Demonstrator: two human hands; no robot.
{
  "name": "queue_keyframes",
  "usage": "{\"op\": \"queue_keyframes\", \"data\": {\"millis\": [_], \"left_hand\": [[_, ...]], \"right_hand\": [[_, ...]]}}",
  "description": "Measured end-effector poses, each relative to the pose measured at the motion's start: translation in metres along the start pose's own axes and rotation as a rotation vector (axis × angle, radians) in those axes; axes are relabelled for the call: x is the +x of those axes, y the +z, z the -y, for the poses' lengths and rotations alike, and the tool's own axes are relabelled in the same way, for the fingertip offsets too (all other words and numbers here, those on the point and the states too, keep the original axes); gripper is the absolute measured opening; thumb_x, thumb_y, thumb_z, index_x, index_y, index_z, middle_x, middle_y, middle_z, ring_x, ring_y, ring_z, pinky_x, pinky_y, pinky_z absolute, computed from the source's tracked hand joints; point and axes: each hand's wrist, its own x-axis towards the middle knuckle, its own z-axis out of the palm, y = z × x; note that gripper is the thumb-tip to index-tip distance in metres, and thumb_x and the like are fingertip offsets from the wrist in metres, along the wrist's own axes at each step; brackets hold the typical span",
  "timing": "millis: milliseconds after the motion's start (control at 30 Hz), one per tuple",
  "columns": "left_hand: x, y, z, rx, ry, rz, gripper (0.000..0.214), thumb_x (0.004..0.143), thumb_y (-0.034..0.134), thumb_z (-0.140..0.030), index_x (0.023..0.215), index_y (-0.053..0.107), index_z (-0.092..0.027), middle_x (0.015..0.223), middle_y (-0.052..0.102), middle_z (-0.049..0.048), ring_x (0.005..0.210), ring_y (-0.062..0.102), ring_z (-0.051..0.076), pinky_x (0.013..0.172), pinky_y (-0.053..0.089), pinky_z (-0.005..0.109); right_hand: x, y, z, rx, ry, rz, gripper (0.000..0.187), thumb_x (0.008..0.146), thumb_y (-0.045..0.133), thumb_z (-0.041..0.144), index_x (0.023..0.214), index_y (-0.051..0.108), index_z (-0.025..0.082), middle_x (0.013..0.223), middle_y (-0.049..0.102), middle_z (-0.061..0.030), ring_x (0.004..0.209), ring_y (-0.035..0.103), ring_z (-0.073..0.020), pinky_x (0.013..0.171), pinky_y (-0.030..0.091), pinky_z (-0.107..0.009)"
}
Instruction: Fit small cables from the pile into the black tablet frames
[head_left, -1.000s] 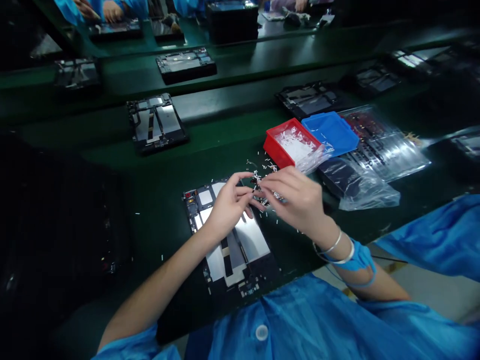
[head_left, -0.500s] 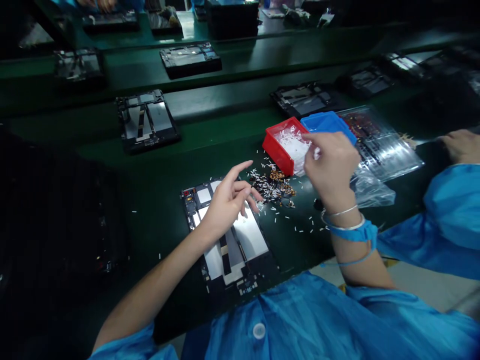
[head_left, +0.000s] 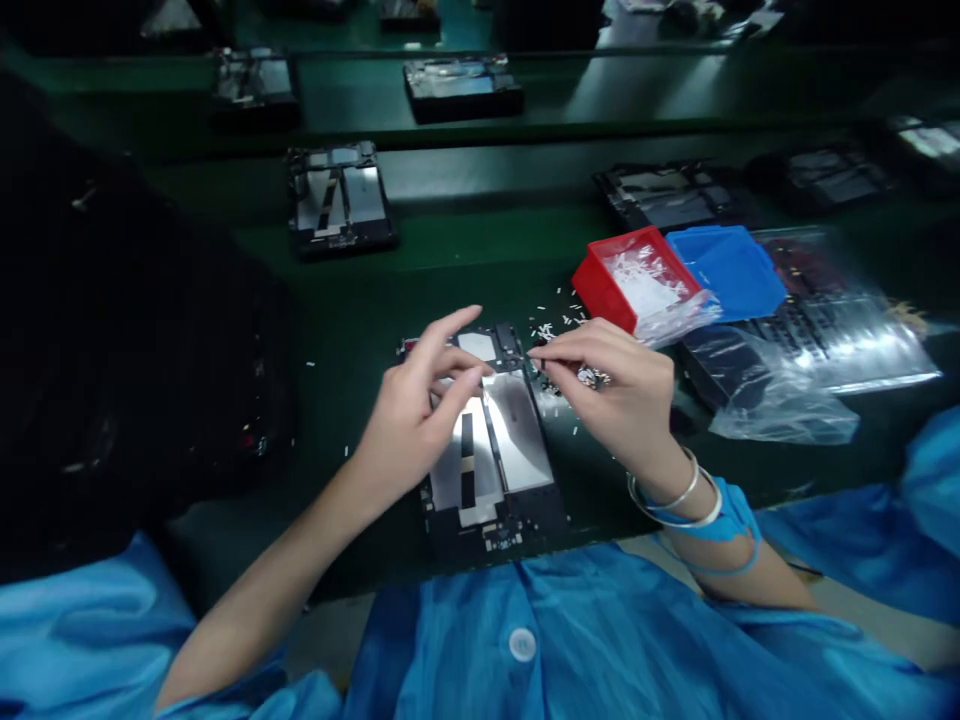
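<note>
An opened tablet (head_left: 517, 425) lies in front of me, its silvery inner plates and dark ribbon cable showing. My left hand (head_left: 420, 410) is over its left side, index finger stretched out, the other fingers bent and the thumb apart from them; I see nothing held. At the upper right edge of the tablet, my right hand (head_left: 619, 385) pinches with thumb and forefinger; a tiny dark piece seems to be at the fingertips, too small to name. Small white strips (head_left: 546, 330) and little parts lie scattered beside and partly behind that hand.
A red bin (head_left: 604, 290) with a bag of white strips stands beside a blue bin (head_left: 731, 270). Clear plastic trays (head_left: 862, 340) and a plastic bag (head_left: 787, 410) lie at right. Another opened tablet (head_left: 341, 200) sits further back. A dark bulky mass (head_left: 135, 350) fills the left.
My right hand has come from beside the red bin down and left to the tablet's upper edge. My left hand stays over the tablet. The view has shifted left.
</note>
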Motion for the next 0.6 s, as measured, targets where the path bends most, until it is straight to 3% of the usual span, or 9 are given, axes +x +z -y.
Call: {"op": "queue_keyframes", "data": {"millis": [100, 200, 367, 467, 600], "left_hand": [[-0.041, -0.027, 0.016, 0.369, 0.093, -0.264, 0.039, 0.092, 0.050, -0.021, 0.130, 0.049, -0.020, 0.107, 0.068, 0.0061, 0.092, 0.066, 0.016, 0.072, 0.052, 0.025], [-0.079, -0.038, 0.043, 0.576, 0.104, -0.360, 0.038, 0.092, 0.049, -0.017, 0.130, 0.049, -0.021, 0.111, 0.068, 0.0064, 0.096, 0.066, 0.016, 0.075, 0.053, 0.026], [-0.111, -0.034, 0.073, 0.780, 0.201, -0.225, 0.040, 0.090, 0.049, -0.010, 0.129, 0.049, -0.019, 0.116, 0.066, 0.0097, 0.107, 0.063, 0.020, 0.088, 0.052, 0.033], [-0.115, -0.031, 0.076, 0.875, 0.290, -0.141, 0.039, 0.088, 0.050, -0.008, 0.126, 0.052, -0.015, 0.122, 0.064, 0.0121, 0.112, 0.060, 0.023, 0.091, 0.051, 0.036], [-0.115, -0.030, 0.080, 0.977, 0.329, -0.046, 0.042, 0.086, 0.049, -0.005, 0.127, 0.053, -0.014, 0.127, 0.061, 0.0134, 0.112, 0.059, 0.026, 0.081, 0.052, 0.036]], "right_hand": [[0.000, 0.023, 0.013, 0.363, 0.353, 0.139, 0.003, 0.076, 0.069, 0.020, 0.077, 0.071, 0.019, 0.075, 0.072, -0.0025, 0.069, 0.064, -0.0150, 0.061, 0.051, -0.029], [-0.003, 0.056, 0.019, 0.638, 0.584, 0.299, 0.015, 0.070, 0.072, 0.026, 0.082, 0.071, 0.016, 0.070, 0.069, -0.0021, 0.065, 0.064, -0.0142, 0.057, 0.050, -0.027], [-0.010, 0.094, 0.018, 0.631, 0.667, 0.388, 0.023, 0.068, 0.070, 0.021, 0.089, 0.067, 0.014, 0.066, 0.066, -0.0002, 0.064, 0.061, -0.0124, 0.060, 0.047, -0.027], [-0.014, 0.099, 0.018, 0.541, 0.642, 0.390, 0.019, 0.069, 0.068, 0.020, 0.087, 0.066, 0.015, 0.066, 0.066, 0.0001, 0.064, 0.060, -0.0123, 0.061, 0.046, -0.028], [-0.014, 0.098, 0.020, 0.434, 0.583, 0.375, 0.015, 0.070, 0.066, 0.019, 0.085, 0.066, 0.016, 0.065, 0.065, 0.0009, 0.062, 0.058, -0.0118, 0.062, 0.045, -0.027]]}}
